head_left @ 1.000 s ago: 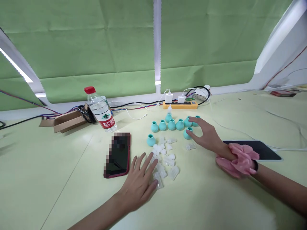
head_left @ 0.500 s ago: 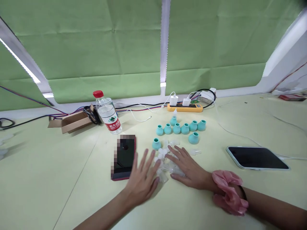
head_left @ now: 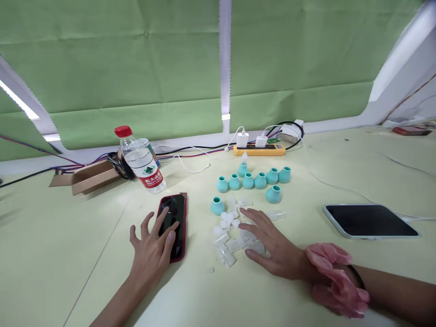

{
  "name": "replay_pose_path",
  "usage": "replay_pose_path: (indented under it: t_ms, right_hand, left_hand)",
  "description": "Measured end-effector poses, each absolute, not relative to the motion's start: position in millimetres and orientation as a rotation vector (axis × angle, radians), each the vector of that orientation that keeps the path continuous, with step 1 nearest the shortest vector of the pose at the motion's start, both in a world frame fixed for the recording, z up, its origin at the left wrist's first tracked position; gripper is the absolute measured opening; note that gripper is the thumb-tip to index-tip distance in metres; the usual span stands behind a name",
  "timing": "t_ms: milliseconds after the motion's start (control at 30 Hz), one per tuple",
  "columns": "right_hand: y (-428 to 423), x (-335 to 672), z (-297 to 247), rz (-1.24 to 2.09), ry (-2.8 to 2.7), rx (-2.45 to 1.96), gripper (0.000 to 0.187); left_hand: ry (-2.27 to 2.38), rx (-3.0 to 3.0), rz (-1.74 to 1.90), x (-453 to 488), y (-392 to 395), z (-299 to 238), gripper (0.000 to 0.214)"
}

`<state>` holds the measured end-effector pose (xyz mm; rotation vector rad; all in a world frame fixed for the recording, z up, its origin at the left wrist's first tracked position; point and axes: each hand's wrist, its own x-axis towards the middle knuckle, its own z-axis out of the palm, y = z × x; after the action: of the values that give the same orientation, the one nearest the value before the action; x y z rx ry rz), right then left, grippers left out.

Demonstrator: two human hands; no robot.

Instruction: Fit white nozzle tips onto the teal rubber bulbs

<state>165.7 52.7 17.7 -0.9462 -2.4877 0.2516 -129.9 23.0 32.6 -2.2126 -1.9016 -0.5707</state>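
My left hand (head_left: 151, 245) is spread over a dark phone in a red case (head_left: 177, 240), its fingertips at the screen. Fingers apart, my right hand (head_left: 272, 247) rests beside and partly over a loose pile of clear plastic tubes (head_left: 226, 254) and small white caps (head_left: 225, 220); it covers part of the pile. Behind the pile stand several teal rubber bulbs (head_left: 248, 180), their round mouths facing up. One teal bulb (head_left: 242, 170) at the back carries a clear pointed tip. Another bulb (head_left: 217, 206) sits near the pile's left side.
A water bottle with a red cap (head_left: 143, 165) stands at the back left beside an open cardboard box (head_left: 97, 175). An orange power strip (head_left: 259, 150) with white chargers lies along the wall. At the right lies a phone in a pale case (head_left: 371, 221) on a white cable.
My left hand has moved left, from beside the plastic pile onto the red-cased phone. My right hand stays by the pile, its fingers slightly more curved. The camera view has shifted a little.
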Motion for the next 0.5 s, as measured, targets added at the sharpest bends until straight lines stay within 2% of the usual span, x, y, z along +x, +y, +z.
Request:
replay_pose_path:
  t_ms: [233, 333, 500]
  right_hand:
    - [46, 165, 9, 0.291, -2.433, -0.878, 0.036]
    - [45, 165, 8, 0.321, -2.434, -0.845, 0.038]
    - [45, 165, 8, 0.353, -2.434, -0.841, 0.036]
  left_hand:
    - [-1.862, -2.415, -1.188, -158, 21, 31, 0.036]
    - [-1.987, -2.494, -1.384, -169, 24, 27, 0.04]
    - [-2.136, -2.799, -1.397, -180, 33, 28, 0.044]
